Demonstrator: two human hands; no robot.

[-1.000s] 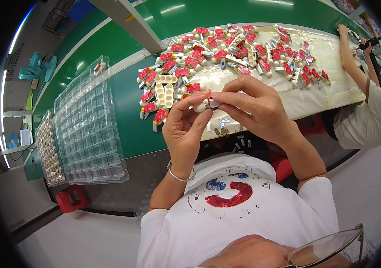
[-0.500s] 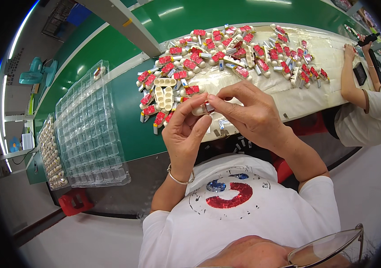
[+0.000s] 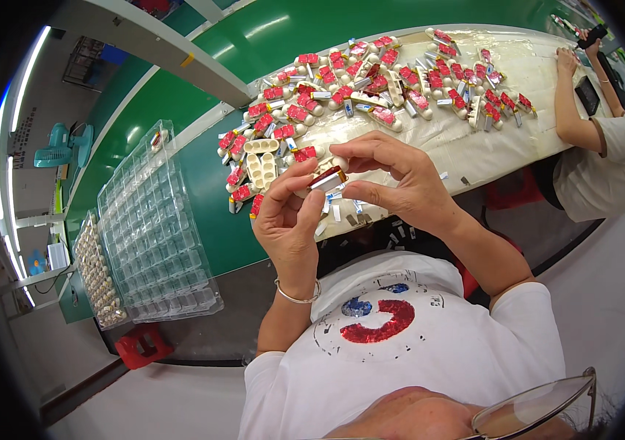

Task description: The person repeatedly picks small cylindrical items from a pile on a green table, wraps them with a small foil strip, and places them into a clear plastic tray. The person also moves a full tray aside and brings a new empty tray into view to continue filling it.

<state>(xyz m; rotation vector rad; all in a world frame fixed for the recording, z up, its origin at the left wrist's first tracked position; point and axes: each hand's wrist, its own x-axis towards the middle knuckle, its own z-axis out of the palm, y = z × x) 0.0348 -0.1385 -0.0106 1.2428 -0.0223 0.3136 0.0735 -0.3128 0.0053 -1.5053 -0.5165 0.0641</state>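
Observation:
Between my hands, above the table's near edge, is a small part with a silver-white bar [image 3: 329, 180], a dark red side and cream rounded ends. My left hand [image 3: 290, 209] pinches its left end between thumb and fingers. My right hand [image 3: 404, 180] has its index fingertip on the part's far right end, with the thumb close to its near side. Beyond my hands, many similar parts with red labels [image 3: 342, 94], cream round ends and silver bars lie in a loose pile. Cream blocks with round hollows [image 3: 261, 170] lie beside the pile, left of centre.
A clear compartment tray [image 3: 155, 235] lies at the left, beside a tray of cream parts [image 3: 100, 275]. Small silver pieces [image 3: 356, 218] lie along the near edge. A metal post [image 3: 173, 51] rises from the green table. Another person [image 3: 598, 158] sits at the right.
The held part has turned so its silver-white bar shows lengthwise. My right thumb and index finger have spread wider apart. The whole view has shifted slightly.

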